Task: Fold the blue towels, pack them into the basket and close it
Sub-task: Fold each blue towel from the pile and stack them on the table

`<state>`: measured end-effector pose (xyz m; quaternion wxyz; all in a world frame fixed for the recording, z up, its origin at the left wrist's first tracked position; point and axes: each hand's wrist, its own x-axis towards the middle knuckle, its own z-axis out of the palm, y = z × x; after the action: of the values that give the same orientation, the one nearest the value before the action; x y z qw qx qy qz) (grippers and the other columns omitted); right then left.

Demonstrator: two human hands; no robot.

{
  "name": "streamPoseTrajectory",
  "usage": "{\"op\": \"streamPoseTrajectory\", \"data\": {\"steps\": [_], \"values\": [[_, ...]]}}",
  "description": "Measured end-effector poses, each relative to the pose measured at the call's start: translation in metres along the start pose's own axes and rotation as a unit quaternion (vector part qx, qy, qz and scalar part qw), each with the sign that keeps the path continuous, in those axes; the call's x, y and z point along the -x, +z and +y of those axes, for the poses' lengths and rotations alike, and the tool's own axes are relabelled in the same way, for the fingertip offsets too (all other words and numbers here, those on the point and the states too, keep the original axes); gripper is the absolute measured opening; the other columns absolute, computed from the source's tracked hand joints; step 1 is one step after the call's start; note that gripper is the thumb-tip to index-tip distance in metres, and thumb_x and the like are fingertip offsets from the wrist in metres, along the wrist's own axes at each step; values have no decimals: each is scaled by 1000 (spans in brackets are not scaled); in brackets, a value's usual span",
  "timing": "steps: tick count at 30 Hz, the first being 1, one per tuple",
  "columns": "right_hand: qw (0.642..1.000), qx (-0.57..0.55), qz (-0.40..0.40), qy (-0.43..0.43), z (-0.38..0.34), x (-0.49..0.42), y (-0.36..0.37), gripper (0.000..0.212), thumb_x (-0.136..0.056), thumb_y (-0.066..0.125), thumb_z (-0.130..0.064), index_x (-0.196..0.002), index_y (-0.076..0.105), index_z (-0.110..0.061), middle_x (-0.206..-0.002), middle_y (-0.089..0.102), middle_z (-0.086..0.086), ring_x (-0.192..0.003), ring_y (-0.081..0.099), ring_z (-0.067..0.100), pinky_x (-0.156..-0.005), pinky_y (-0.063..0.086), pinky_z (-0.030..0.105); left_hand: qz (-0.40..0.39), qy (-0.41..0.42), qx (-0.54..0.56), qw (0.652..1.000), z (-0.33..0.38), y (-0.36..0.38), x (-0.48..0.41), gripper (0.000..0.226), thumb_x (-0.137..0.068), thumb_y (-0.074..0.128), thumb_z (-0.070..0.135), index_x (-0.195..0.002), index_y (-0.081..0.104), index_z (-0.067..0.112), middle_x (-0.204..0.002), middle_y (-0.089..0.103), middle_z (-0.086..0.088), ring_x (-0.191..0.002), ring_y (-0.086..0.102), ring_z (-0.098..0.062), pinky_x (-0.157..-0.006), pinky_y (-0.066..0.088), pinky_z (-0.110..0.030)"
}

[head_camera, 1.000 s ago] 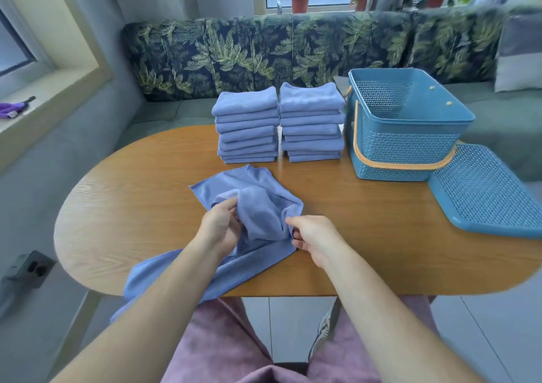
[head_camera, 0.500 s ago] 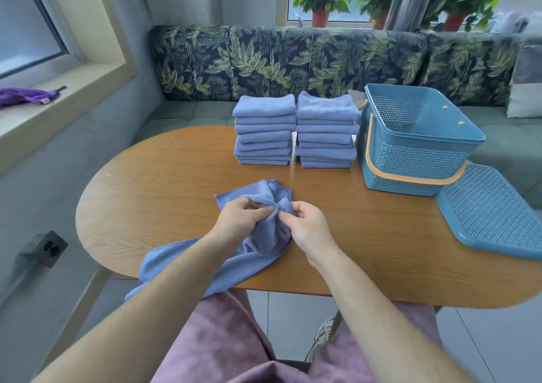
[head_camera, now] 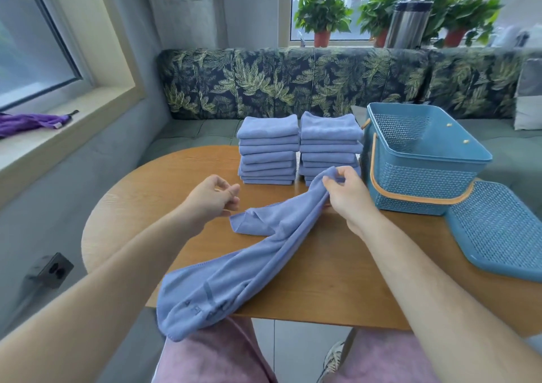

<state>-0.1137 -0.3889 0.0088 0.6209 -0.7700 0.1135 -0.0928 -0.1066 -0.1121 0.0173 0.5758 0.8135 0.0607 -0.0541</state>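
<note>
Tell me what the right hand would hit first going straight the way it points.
Most likely the right stack of folded towels, near its base: the right hand, pinching the loose towel, points forward and slightly left at it. The gap is hard to judge.

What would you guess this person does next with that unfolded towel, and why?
Probably the left hand reaches down to pinch the loose towel at the corner lying just below it. Only the right hand holds the towel, lifting one end, while the rest lies bunched on the table and hangs over its near edge; it needs spreading before folding.
</note>
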Motion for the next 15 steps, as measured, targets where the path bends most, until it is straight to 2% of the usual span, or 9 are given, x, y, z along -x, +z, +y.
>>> {"op": "streamPoseTrajectory", "data": {"steps": [3, 5, 6, 8, 9, 12, 14, 15], "values": [[998, -11, -24, 60, 10, 7, 1, 30, -89, 72, -34, -105, 61, -12, -106, 70, 10, -96, 71, 25, -76, 63, 46, 16, -9, -152, 988, -30, 31, 3, 22, -94, 68, 31, -89, 60, 11, -81, 71, -4, -74, 64, -20, -71, 53, -34], [993, 15, -48, 102, 32, 20, 4, 41, -76, 78, -42, -100, 67, -11, -99, 74, 7, -95, 72, 24, -83, 62, 45, 2, -13, -213, 977, -52, 49, 7, 24, -93, 65, 29, -82, 61, 8, -75, 67, -2, -68, 58, -20, -66, 47, -30], [991, 42, -62, 113, 43, 30, 6, 38, -74, 78, -41, -93, 68, -10, -92, 75, 6, -91, 72, 22, -83, 61, 41, -14, -15, -232, 972, -61, 57, 8, 25, -92, 64, 27, -76, 59, 9, -70, 61, -2, -65, 54, -21, -63, 43, -30], [985, 85, -74, 129, 59, 48, 12, 31, -78, 80, -34, -79, 63, -8, -74, 68, 4, -74, 65, 20, -70, 53, 31, -38, -15, -270, 962, -71, 71, 10, 34, -93, 63, 29, -65, 53, 14, -63, 51, -3, -61, 46, -21, -60, 36, -31], [984, 101, -76, 129, 66, 53, 15, 34, -78, 81, -35, -79, 60, -9, -72, 64, 3, -70, 62, 18, -63, 49, 27, -40, -13, -288, 957, -73, 78, 10, 38, -94, 62, 33, -62, 52, 15, -61, 51, -3, -61, 46, -21, -61, 36, -32], [977, 169, -82, 98, 70, 61, 26, 46, -76, 83, -41, -98, 56, -10, -92, 62, -2, -78, 59, 11, -59, 41, 23, -19, -22, -321, 947, -70, 95, 8, 37, -96, 54, 49, -77, 60, 17, -75, 65, 4, -75, 57, -17, -82, 45, -35], [972, 206, -81, 81, 72, 58, 31, 34, -82, 77, -34, -96, 54, -13, -93, 60, -3, -76, 55, 9, -56, 38, 22, -16, -21, -313, 950, -69, 101, 3, 38, -96, 52, 50, -78, 61, 18, -76, 67, 6, -76, 59, -16, -87, 46, -38], [971, 213, -80, 73, 74, 55, 33, 23, -86, 71, -28, -91, 53, -15, -88, 59, -3, -72, 55, 12, -55, 38, 23, -29, -21, -301, 953, -70, 103, -1, 37, -95, 54, 48, -76, 61, 17, -74, 67, 6, -74, 60, -17, -84, 49, -38]]}}
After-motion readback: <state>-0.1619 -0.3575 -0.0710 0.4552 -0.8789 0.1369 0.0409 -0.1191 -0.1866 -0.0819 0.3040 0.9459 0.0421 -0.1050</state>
